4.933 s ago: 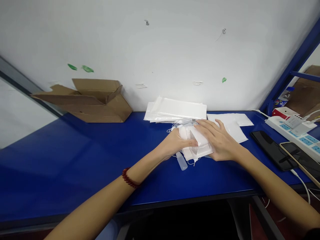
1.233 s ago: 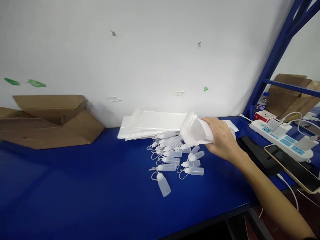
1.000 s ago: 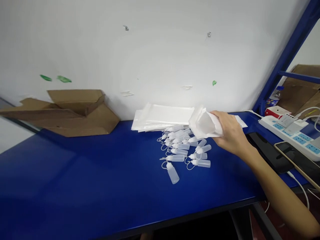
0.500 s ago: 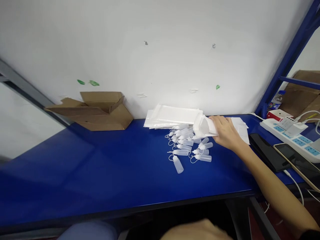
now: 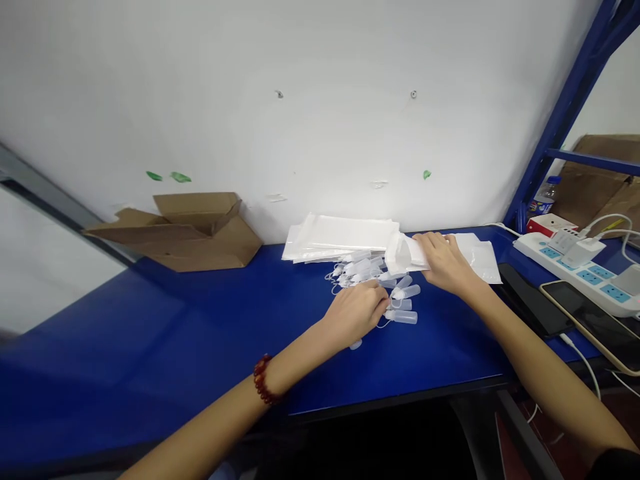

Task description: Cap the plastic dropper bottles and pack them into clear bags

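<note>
Several small translucent squeeze bottles [image 5: 403, 317] with looped cap strings lie in a loose heap on the blue table. Over the heap is my left hand [image 5: 356, 310], its fingers curled down among the bottles and pinched together; what they hold, if anything, is hidden. My right hand [image 5: 443, 262] is closed around a white padded mailer bag [image 5: 407, 253], whose mouth faces left beside the heap. Under and right of that hand lie more white bags [image 5: 480, 259]. Behind the heap, a stack of flat white mailer bags [image 5: 345, 233] rests near the wall.
An open cardboard box [image 5: 215, 237] stands at the back left of the blue table [image 5: 200, 340]. On the right are a power strip [image 5: 583, 273] with chargers, a phone [image 5: 595, 320], a dark flat case [image 5: 530, 300] and cables. A bottle [image 5: 544, 195] stands behind them.
My left hand has come up from the lower edge and reached over the bottle heap. My right hand still grips the white mailer bag; the view has shifted slightly.
</note>
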{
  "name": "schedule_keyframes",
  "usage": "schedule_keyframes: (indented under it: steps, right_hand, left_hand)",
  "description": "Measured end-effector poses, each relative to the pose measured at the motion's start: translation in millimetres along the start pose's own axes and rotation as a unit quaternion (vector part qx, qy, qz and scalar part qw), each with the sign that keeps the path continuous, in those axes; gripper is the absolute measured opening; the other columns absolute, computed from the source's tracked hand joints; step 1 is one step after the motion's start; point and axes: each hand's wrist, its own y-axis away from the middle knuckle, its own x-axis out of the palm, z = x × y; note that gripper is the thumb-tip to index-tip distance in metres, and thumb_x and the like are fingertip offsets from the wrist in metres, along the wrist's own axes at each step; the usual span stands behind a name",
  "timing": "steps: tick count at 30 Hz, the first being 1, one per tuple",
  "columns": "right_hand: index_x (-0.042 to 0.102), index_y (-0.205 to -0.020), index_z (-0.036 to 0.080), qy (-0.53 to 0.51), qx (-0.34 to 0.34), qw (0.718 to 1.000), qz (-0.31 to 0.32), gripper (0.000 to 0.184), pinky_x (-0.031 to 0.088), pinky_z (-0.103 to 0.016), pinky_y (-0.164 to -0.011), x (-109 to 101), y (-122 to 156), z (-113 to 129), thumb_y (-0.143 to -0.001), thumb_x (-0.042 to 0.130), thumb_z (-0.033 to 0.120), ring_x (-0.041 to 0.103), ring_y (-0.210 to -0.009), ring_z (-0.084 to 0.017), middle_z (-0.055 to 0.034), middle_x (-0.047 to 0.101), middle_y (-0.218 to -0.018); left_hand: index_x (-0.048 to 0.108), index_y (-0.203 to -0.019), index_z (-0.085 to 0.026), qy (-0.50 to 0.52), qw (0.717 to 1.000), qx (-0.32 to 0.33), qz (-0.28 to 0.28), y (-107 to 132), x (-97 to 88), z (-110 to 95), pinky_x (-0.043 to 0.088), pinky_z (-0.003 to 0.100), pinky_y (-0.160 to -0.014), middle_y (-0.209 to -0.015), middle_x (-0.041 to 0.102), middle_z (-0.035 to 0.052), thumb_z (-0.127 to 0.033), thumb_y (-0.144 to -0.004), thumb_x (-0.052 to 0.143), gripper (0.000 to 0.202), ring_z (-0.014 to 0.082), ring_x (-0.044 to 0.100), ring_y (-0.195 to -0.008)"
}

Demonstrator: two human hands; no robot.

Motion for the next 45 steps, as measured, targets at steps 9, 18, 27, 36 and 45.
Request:
schedule_keyframes:
  steps: [9, 18, 27, 36, 45]
  right_hand:
    - [0.051, -0.123, 0.009, -0.009, 0.003, 0.999, 0.041, 0.048, 0.035, -0.044, -0.088, 1.1, 3.3, 2.5, -0.076, 0.049, 0.003, 0.055, -0.106, -0.033, -0.0195, 0.063, -0.117]
    - [0.048, -0.125, 0.01, -0.058, -0.071, 0.996, 0.021, 0.053, 0.036, -0.041, -0.085, -8.8, 8.6, 28.9, -0.073, 0.049, 0.003, 0.056, -0.102, -0.03, -0.0176, 0.064, -0.115]
    - [0.048, -0.124, 0.008, -0.066, -0.122, 0.99, 0.003, 0.051, 0.036, -0.041, -0.082, -4.0, 15.3, 49.5, -0.074, 0.05, 0.004, 0.056, -0.096, -0.03, -0.0174, 0.064, -0.109]
    - [0.046, -0.127, 0.008, -0.091, -0.161, 0.983, -0.018, 0.048, 0.036, -0.042, -0.084, -6.4, 17.6, 60.6, -0.08, 0.049, 0.007, 0.056, -0.098, -0.029, -0.0174, 0.065, -0.114]
    - [0.05, -0.125, 0.014, -0.062, -0.012, 0.998, -0.014, 0.045, 0.037, -0.043, -0.084, -8.0, 4.6, 10.3, -0.08, 0.052, 0.014, 0.057, -0.104, -0.032, -0.0161, 0.065, -0.115]
  left_hand:
    - [0.064, -0.065, -0.017, 0.297, 0.949, 0.045, -0.1, 12.6, -17.8, 31.2, 0.04, 0.023, -0.052, -0.061, 0.061, 0.0007, -0.028, -0.088, 0.052, 0.028, 0.0128, 0.052, -0.055]
    - [0.067, -0.069, -0.017, 0.295, 0.92, 0.059, -0.251, 19.9, -18.6, 50.9, 0.041, 0.025, -0.056, -0.067, 0.06, 0.0007, -0.021, -0.086, 0.06, 0.019, 0.0134, 0.053, -0.062]
    - [0.072, -0.08, -0.017, -0.008, 0.889, 0.189, -0.417, 25.9, -6.7, 26.8, 0.043, 0.032, -0.067, -0.084, 0.055, 0.0059, -0.01, -0.084, 0.068, 0.009, 0.0198, 0.048, -0.08]
    - [0.074, -0.079, -0.019, 0.027, 0.912, 0.127, -0.388, 26.0, -6.5, 24.7, 0.045, 0.037, -0.074, -0.097, 0.061, 0.0103, -0.015, -0.089, 0.061, 0.017, 0.0234, 0.05, -0.088]
    - [0.072, -0.089, -0.02, 0.179, 0.981, -0.061, 0.031, 24.8, -32.5, 67.4, 0.049, 0.029, -0.07, -0.089, 0.073, 0.0034, -0.031, -0.082, 0.058, 0.019, 0.0204, 0.065, -0.082]
